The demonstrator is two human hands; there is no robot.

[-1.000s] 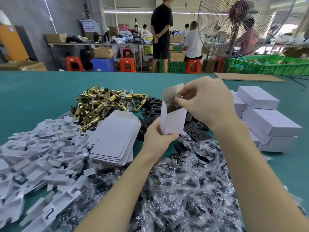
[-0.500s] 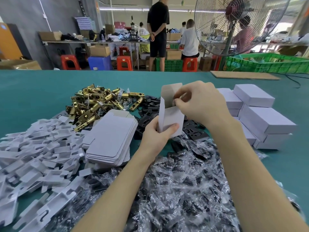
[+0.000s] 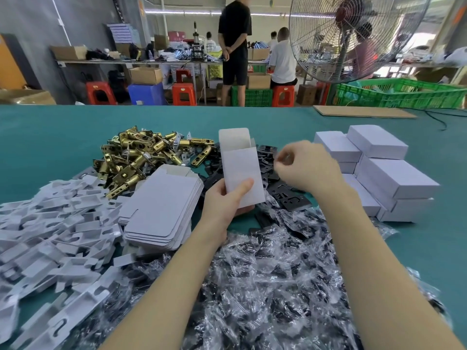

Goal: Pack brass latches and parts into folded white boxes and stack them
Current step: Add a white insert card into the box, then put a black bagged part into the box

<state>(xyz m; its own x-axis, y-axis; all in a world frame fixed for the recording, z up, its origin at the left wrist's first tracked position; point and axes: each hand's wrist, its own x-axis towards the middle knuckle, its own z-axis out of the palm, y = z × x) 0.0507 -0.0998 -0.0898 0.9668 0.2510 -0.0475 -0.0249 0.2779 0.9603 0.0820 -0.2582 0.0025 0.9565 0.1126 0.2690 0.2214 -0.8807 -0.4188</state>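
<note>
- Left hand grips a folded white box by its lower end, thumb across the front face; box upright, top flap open and standing up.
- Right hand sits just right of the box, apart from it, fingers curled in. Motion blur at the fingertips, so can't tell if it pinches anything small or holds nothing.
- Held box is above the middle of the green table, over the pile of black plates.
- Brass latches heaped far-left of the box, on the table, touching the black plates at the heap's right edge.
- Stack of flat unfolded box blanks lies just left of the left hand, in front of the latch heap.
- White cardboard inserts spread in a loose pile across the left side, down to the near edge.
- Clear plastic bags with dark parts fill the near centre, under both forearms.
- Finished closed white boxes stacked on the right, several layers, well right of the right hand.
- Flat cardboard sheet at the far right table edge.
- Background: big standing fan, green crate, red stools, people at a far workbench.
</note>
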